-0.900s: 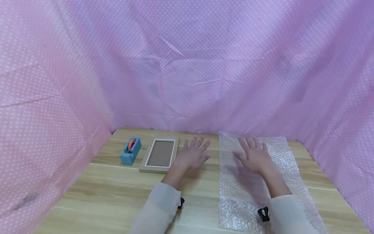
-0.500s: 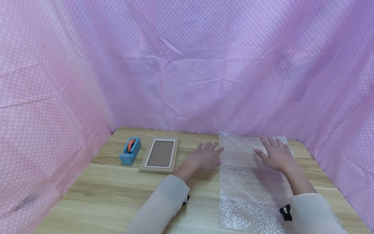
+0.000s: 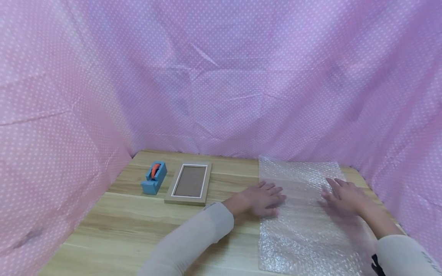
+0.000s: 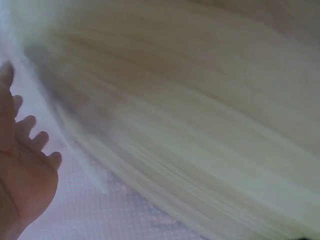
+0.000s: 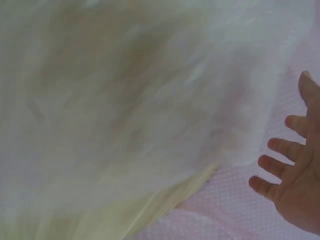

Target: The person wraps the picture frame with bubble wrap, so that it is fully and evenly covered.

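A sheet of clear bubble wrap lies flat on the right part of the wooden table. My left hand, fingers spread and holding nothing, is over the sheet's left edge. Over its right side is my right hand, also empty with fingers extended. Both wrist views show an empty palm: the left hand at the left border, the right hand at the right border. Left of the hands lies a picture frame with a light wood border and white inner edge. Whether either hand touches the bubble wrap is hard to tell.
A blue tape dispenser with an orange roll stands left of the picture frame. Pink polka-dot cloth hangs behind and on both sides of the wooden table.
Both hands have moved to the right. The left has gone from beside the picture frame to the bubble wrap's left edge, the right toward the sheet's right side. The objects have stayed put.
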Tool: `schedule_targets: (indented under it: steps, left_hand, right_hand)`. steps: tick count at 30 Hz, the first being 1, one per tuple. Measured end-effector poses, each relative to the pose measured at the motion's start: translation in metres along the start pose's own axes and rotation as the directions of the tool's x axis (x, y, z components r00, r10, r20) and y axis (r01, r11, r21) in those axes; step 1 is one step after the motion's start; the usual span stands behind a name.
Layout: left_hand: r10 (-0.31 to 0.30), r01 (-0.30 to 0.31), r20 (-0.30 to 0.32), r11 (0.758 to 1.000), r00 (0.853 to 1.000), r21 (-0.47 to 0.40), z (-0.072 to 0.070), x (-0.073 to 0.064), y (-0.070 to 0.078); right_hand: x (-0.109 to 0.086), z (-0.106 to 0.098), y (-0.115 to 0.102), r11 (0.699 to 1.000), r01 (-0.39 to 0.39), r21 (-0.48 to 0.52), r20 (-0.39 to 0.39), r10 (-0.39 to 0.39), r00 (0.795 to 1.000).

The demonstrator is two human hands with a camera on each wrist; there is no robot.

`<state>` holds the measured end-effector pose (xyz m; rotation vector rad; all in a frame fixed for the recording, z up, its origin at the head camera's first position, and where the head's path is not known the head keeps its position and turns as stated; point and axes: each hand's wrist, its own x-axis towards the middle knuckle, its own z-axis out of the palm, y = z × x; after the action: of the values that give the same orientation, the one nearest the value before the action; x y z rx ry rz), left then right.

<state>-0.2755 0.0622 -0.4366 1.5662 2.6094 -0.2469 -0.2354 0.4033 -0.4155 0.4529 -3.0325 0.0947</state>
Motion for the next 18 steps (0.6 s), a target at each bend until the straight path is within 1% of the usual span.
schedule_targets:
  steps: [3, 5, 7, 9, 13, 18]
  left_hand:
    - [0.033, -0.033, 0.012, 0.999, 0.999, 0.035, 0.006, 0.001, -0.001]
    - [0.052, -0.052, 0.009, 0.997, 0.999, 0.048, 0.011, 0.001, -0.003]
    - [0.067, -0.067, 0.002, 0.996, 0.998, 0.065, 0.015, 0.001, -0.006]
    - [0.081, -0.081, -0.01, 0.995, 0.997, 0.063, 0.018, 0.001, -0.008]
    - [0.097, -0.096, -0.019, 0.995, 0.995, 0.039, 0.02, 0.0, -0.013]
    - [0.101, -0.101, -0.013, 0.995, 0.995, 0.014, 0.018, 0.0, -0.015]
  right_hand:
    - [-0.009, 0.01, 0.003, 0.999, 0.045, -0.015, -0.015, -0.045, 0.999]
    - [-0.016, 0.016, 0.004, 0.997, 0.076, -0.018, -0.024, -0.076, 0.997]
    - [-0.022, 0.021, 0.004, 0.995, 0.099, -0.001, -0.034, -0.099, 0.994]
    - [-0.028, 0.026, 0.003, 0.993, 0.115, 0.012, -0.029, -0.114, 0.993]
    - [-0.035, 0.031, -0.001, 0.992, 0.12, 0.038, -0.023, -0.119, 0.993]
    - [-0.038, 0.033, -0.003, 0.992, 0.114, 0.051, -0.035, -0.112, 0.993]
